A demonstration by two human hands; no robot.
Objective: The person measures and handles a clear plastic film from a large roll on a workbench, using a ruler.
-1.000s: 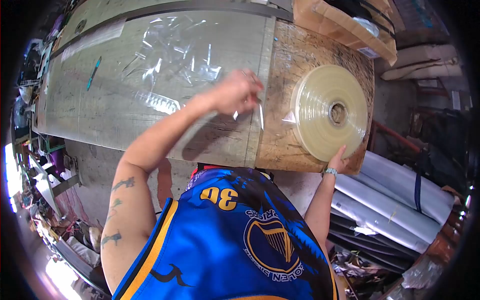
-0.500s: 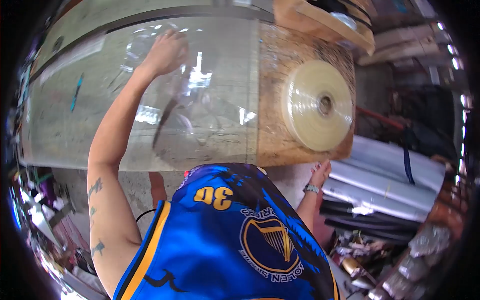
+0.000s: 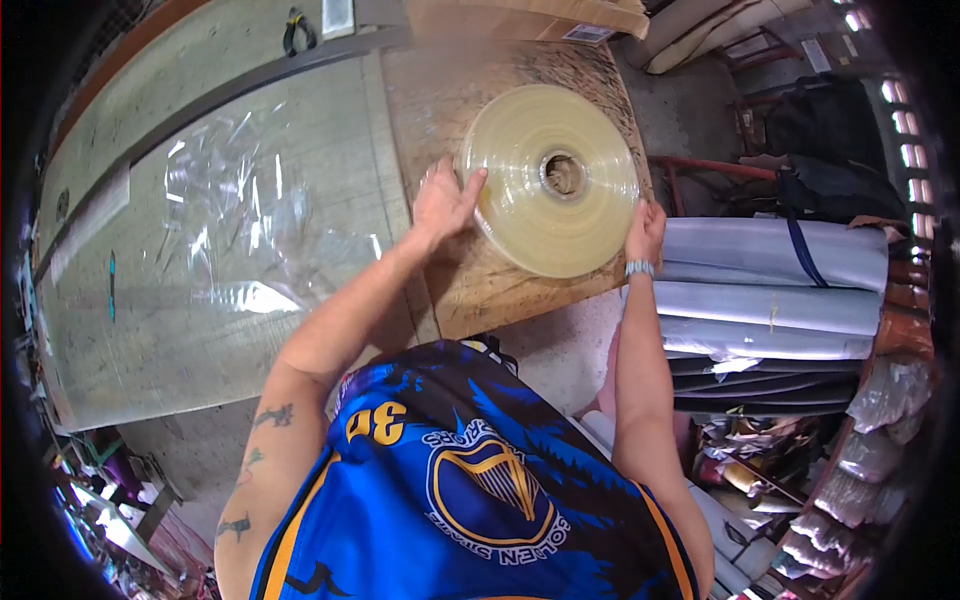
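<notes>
A wide roll of clear plastic film with a cardboard core lies flat on the wooden board at the table's right end. At its left rim is my left hand, thumb on the edge and fingers along the side. My right hand, with a watch at the wrist, curls round the opposite rim, its fingertips partly hidden. Between them the two hands hold the roll. Crumpled clear plastic film is spread on the glassy tabletop left of my left hand.
A teal cutter lies at the table's left. Pliers rest beyond the long dark bar. A cardboard box stands at the back. Silvery rolls are stacked right of the table.
My left hand has left the loose film and come right to the roll's left edge. My right hand has risen from beside the table to the roll's right edge. The view has shifted right.
</notes>
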